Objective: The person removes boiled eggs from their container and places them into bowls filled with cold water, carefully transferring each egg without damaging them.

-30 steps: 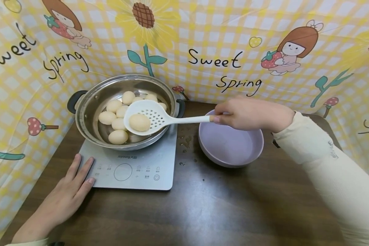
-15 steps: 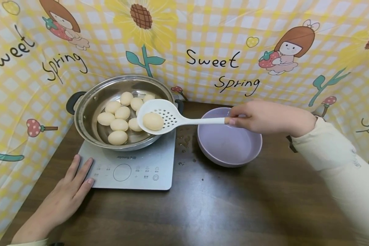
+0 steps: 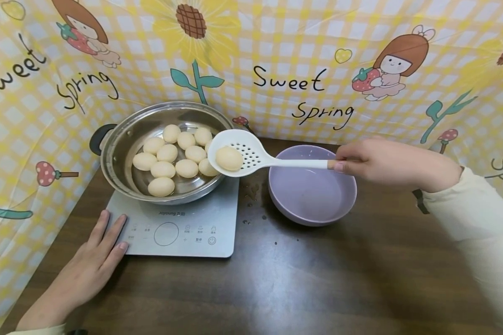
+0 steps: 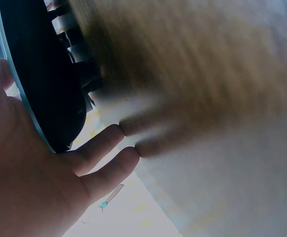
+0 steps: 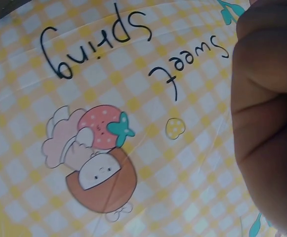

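My right hand (image 3: 373, 160) grips the handle of a white slotted spoon (image 3: 255, 156), its fingers curled round the end. One pale egg (image 3: 229, 158) lies in the spoon's bowl, raised over the right rim of a steel pot (image 3: 113, 174). Several more eggs (image 3: 162, 169) sit inside that pot, some partly behind the spoon. Under the handle stands a lilac bowl (image 3: 312, 197). With fingers extended, my left hand (image 3: 81, 267) rests at the left front corner of the white induction cooker (image 3: 167, 235); the left wrist view shows the hand (image 4: 39, 173) against the cooker's dark underside.
The pot stands on the cooker, and its black left handle (image 3: 102, 138) juts out. Water drops (image 3: 251, 193) dot the brown table (image 3: 285, 284) between cooker and bowl. A yellow checked cloth (image 3: 276, 42) with cartoon prints rises behind and at the sides.
My right hand has carried the slotted spoon with its egg rightward, from over the middle of the pot to its right rim. The left hand stays put.
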A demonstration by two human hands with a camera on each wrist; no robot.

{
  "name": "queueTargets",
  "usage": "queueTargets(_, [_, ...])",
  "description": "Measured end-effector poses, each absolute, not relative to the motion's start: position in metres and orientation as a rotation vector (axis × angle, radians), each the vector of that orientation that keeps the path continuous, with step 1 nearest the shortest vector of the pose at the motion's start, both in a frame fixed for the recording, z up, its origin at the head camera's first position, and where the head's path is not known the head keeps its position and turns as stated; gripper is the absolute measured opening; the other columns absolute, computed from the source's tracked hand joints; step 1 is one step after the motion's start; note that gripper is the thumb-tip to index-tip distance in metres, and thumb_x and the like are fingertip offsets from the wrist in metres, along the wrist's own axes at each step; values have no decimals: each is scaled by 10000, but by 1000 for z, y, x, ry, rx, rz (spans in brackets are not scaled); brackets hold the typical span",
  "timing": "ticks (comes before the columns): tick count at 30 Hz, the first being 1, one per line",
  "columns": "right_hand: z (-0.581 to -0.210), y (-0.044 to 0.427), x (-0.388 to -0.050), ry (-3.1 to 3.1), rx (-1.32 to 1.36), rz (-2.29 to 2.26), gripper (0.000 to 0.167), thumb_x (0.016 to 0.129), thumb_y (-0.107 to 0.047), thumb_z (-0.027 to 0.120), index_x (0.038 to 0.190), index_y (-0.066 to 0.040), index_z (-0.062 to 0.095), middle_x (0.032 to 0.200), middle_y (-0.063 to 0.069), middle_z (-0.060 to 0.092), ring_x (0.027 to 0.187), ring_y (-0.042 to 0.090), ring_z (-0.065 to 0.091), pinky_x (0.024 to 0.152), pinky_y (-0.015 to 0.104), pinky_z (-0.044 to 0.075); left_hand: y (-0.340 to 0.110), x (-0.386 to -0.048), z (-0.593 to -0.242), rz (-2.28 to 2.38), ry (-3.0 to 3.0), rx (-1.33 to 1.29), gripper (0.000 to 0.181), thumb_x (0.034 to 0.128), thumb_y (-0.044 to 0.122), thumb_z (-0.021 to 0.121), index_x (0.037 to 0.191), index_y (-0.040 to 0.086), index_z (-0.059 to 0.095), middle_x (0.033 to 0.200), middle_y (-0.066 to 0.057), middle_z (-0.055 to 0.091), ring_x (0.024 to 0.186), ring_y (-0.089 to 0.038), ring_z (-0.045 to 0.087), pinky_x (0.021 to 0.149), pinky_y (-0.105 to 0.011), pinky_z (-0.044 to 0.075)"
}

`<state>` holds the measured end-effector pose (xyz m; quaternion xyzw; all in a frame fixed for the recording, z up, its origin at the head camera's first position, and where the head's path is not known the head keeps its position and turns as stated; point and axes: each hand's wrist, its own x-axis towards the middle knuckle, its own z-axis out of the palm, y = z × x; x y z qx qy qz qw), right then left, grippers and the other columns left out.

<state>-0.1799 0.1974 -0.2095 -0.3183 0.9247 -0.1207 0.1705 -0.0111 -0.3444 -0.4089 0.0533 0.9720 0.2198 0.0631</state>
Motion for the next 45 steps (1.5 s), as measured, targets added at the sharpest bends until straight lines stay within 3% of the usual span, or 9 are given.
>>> queueTargets(13, [-223,230,-173,2687,-788,-361,127,1041,-312,599,957,-262,680,694,-57,501,626,116,457,601,303,397,-346,-14,-412,666,2915,159,632,1115,311,376,1640,151,63,1654,-155,-188,1294,-727,203,897,-812,256])
queueTargets(21, [-230,253,-167,2713,-690,-342,135,1051,-296,577,1004,-209,670,682,-63,472,574,115,423,550,298,381,-345,-14,-411,650,2918,162,629,1115,306,372,1639,141,64,1651,-167,-190,1285,-732,210,898,-812,261])
queueTargets(45, [-271,293,-156,2728,-575,-342,86,1025,-256,626,967,-213,673,632,-72,416,579,123,389,543,297,336,-345,-15,-408,643,2885,137,632,1119,322,345,1638,142,32,1640,-159,-226,1305,-730,166,906,-824,235])
